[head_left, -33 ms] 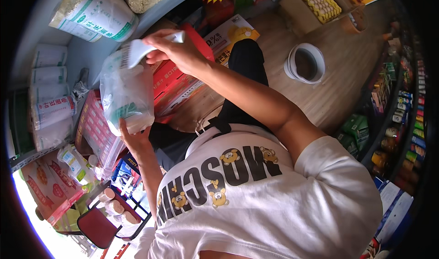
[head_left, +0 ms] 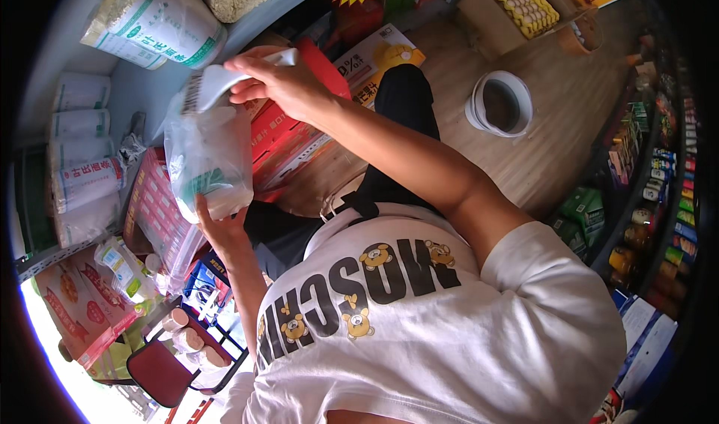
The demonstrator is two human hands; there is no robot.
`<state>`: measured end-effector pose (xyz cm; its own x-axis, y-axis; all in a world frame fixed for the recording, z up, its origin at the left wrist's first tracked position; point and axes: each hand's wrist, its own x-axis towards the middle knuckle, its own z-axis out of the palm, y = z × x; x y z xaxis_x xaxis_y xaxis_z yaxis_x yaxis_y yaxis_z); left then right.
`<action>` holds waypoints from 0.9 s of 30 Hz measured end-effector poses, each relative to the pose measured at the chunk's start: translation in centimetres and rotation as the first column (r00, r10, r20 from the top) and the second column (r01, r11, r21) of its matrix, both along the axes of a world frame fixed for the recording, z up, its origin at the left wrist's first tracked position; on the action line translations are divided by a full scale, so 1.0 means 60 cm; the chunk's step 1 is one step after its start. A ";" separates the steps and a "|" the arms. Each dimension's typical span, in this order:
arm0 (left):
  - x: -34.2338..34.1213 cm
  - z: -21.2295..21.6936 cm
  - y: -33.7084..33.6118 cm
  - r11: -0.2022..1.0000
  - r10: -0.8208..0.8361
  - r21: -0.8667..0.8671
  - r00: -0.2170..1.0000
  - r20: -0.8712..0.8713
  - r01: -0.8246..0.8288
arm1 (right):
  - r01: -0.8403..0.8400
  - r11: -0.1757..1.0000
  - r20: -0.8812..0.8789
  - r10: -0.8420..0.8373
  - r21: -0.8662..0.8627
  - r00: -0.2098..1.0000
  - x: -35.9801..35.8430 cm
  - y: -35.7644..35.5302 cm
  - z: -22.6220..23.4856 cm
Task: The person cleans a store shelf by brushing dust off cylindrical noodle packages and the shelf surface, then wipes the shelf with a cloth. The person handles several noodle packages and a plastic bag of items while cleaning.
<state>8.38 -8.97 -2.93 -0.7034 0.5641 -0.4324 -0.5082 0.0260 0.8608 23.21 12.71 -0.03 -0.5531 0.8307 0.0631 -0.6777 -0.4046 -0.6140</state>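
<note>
A white brush [head_left: 213, 82] with dark-tipped bristles is gripped by its handle in my right hand [head_left: 278, 88], fingers closed around it. Its bristles are at the upper part of a clear plastic-wrapped package [head_left: 210, 150] with a green patch near its lower end; whether they touch it I cannot tell. My left hand [head_left: 219, 225] holds that package from below, thumb on its front and the other fingers mostly hidden behind it. Dried noodle packages [head_left: 161, 19] in white and green wrapping stand on the shelf just beyond the brush.
More wrapped noodle packages [head_left: 84, 177] are stacked at left. Red juice cartons [head_left: 288, 135] lie beyond my hands. A white bucket [head_left: 500, 103] stands on the wooden floor, near an open box with an egg tray [head_left: 522, 4]. A chair [head_left: 161, 371] holds several rolls; goods-filled shelves run along the right.
My right hand and the brush have shifted slightly left, and the bristles have moved a little left across the top of the package. My left hand stays in place.
</note>
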 end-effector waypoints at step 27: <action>0.017 0.015 0.012 1.000 -0.008 0.002 0.999 -0.052 0.008 | -0.018 0.694 0.637 -0.650 0.720 0.414 -0.020 0.077 -0.059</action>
<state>9.42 -8.25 -2.03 -0.7204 0.5708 -0.3939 -0.4626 0.0275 0.8861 22.00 17.31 -3.58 -0.3012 0.9165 0.2631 0.2851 0.3499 -0.8924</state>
